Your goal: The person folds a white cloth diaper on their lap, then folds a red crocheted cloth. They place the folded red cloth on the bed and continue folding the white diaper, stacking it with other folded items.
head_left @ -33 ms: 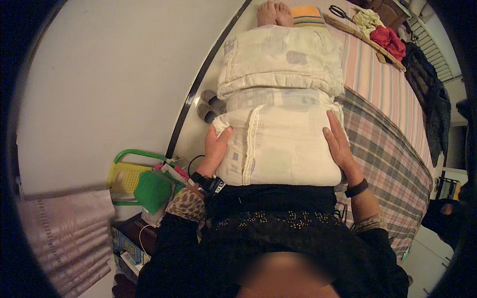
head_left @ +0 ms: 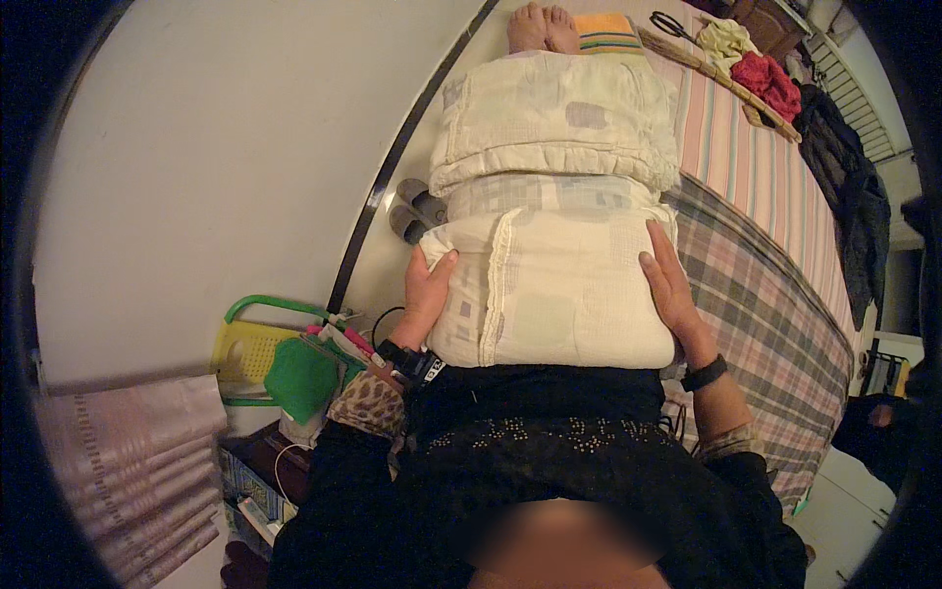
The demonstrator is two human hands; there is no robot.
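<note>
A pale cream quilt with grey and greenish squares lies folded over my lap and legs. Its near folded part [head_left: 569, 285] has a ruffled seam down the left side. My left hand [head_left: 429, 287] grips the left edge, cloth bunched between thumb and fingers. Along the right edge lies my right hand [head_left: 670, 285], its fingers stretched forward and thumb apart, pressed against the side of the fold. The far folded part [head_left: 554, 118] of the same pale cloth rests over the legs. Bare feet [head_left: 543, 27] show beyond it.
A bed with a plaid cover [head_left: 756, 324] and striped sheet [head_left: 746, 167] runs along the right. On it are a long wooden-handled brush [head_left: 726, 83], scissors [head_left: 667, 22] and a red cloth [head_left: 765, 86]. Grey slippers [head_left: 412, 211] and a yellow-green chair [head_left: 245, 348] stand left, beside the wall.
</note>
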